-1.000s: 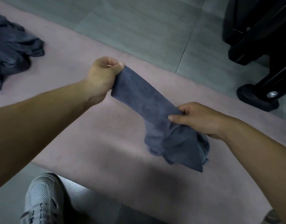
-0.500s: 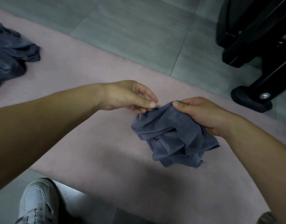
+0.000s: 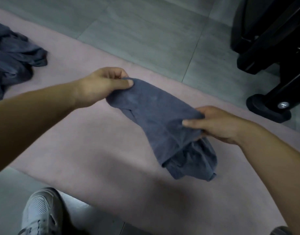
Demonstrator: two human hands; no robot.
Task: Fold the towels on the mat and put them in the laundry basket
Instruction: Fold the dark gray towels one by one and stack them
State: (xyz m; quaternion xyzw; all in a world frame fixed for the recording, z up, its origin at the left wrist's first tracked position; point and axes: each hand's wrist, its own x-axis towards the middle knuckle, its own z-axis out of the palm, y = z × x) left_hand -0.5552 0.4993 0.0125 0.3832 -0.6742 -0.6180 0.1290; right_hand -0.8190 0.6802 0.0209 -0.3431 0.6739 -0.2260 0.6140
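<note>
Towel (image 3: 156,119), fuzzy blue-grey, rumpled, between left hand (image 3: 101,87) and right hand (image 3: 217,123)

Dark cloth pile (image 3: 15,60), prob. towels, half off-frame L; shoe (image 3: 42,214) partly off btm.

The pink mat (image 3: 78,150) lies bare along its middle and near side, so a hand has open room there, save where the towel (image 3: 159,119) is held up across it. A heap of dark towels (image 3: 13,61) fills the mat's far left end, and a white shoe (image 3: 42,212) stands at its near edge. On the right, a black frame (image 3: 273,39) and its round foot (image 3: 268,107) stand on the tiled floor (image 3: 137,31) just beyond the mat.
</note>
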